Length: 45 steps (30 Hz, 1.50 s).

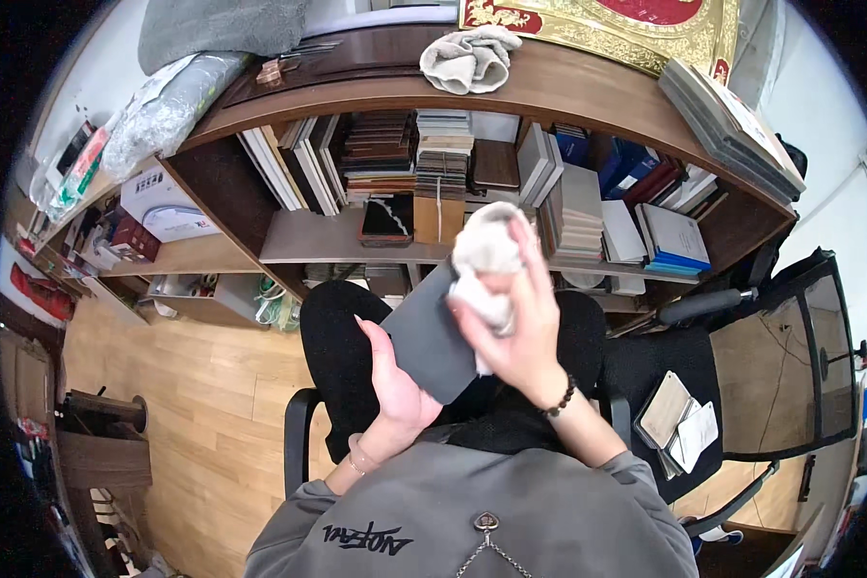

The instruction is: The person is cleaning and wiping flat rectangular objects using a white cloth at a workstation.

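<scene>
My left hand (398, 390) holds a flat dark grey rectangular panel (428, 335) over my lap, gripping its lower left edge, with the thumb sticking up along the side. The panel is tilted, its upper end pointing away to the right. A bunched whitish cloth (487, 247) is in my right hand (525, 328), at the panel's upper right side. The fingers are curled round the cloth, and part of it hangs below the palm. The hand and cloth cover that edge of the panel. A dark bead bracelet circles my right wrist.
Ahead stands a brown shelf unit (356, 99) filled with sample boards and binders. Another crumpled cloth (469, 60) lies on its top, near a gold ornate panel (607, 34). On the right, a black chair (645, 371) carries several small boards (667, 412).
</scene>
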Each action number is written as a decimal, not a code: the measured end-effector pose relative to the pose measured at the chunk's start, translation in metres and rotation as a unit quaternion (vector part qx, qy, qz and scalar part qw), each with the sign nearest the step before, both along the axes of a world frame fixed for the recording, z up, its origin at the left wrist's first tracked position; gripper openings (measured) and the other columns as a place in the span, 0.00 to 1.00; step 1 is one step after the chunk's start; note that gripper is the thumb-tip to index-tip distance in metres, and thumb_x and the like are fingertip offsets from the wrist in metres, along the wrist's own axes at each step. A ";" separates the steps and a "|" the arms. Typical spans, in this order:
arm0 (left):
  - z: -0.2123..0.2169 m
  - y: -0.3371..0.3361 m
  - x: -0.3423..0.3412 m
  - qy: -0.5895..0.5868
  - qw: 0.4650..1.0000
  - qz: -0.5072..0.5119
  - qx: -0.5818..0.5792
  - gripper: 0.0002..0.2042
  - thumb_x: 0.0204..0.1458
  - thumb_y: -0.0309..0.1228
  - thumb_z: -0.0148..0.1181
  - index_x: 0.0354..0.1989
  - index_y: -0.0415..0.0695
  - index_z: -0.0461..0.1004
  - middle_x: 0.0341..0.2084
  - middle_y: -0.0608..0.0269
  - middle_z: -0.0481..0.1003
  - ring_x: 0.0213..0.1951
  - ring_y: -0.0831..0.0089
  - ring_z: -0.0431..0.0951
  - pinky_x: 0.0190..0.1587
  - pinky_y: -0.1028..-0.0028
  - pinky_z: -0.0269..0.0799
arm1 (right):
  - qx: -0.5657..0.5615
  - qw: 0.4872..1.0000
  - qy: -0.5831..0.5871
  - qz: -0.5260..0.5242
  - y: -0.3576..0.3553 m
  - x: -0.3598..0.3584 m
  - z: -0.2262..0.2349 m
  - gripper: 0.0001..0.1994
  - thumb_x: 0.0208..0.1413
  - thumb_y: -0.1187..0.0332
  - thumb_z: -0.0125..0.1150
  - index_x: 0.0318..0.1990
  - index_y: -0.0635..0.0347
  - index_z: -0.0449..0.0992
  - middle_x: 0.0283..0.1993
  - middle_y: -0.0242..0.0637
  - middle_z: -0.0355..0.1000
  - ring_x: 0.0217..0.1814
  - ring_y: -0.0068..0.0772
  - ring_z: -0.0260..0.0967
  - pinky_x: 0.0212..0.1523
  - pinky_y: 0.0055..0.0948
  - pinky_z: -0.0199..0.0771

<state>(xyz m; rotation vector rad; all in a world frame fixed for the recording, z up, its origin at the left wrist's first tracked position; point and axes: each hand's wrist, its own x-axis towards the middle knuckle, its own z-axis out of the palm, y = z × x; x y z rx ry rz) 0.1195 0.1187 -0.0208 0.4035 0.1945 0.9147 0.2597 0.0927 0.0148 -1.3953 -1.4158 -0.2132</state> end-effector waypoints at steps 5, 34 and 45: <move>-0.001 0.004 0.008 -0.030 1.000 -0.005 -0.003 0.39 0.52 0.63 0.24 0.59 0.41 0.55 0.56 0.56 0.60 0.57 0.62 0.61 0.59 0.64 0.55 | -0.035 0.964 -0.125 0.231 -0.021 -0.020 -0.008 0.15 0.34 0.68 0.67 0.32 0.60 0.72 0.53 0.41 0.66 0.59 0.49 0.60 0.59 0.46 0.58; -0.008 0.002 -0.004 -0.081 0.995 0.026 0.044 0.41 0.50 0.65 0.23 0.59 0.40 0.55 0.57 0.54 0.60 0.57 0.61 0.61 0.59 0.65 0.55 | 0.018 0.981 -0.154 0.115 -0.013 -0.017 0.004 0.20 0.36 0.64 0.62 0.41 0.61 0.76 0.48 0.45 0.69 0.52 0.51 0.67 0.53 0.44 0.65; -0.021 0.017 -0.012 -0.207 0.970 -0.097 0.084 0.41 0.50 0.65 0.26 0.59 0.40 0.54 0.57 0.56 0.59 0.58 0.62 0.60 0.59 0.64 0.55 | 0.022 0.970 -0.189 0.152 -0.017 -0.014 0.006 0.23 0.34 0.63 0.64 0.43 0.59 0.75 0.50 0.45 0.68 0.56 0.48 0.64 0.54 0.44 0.63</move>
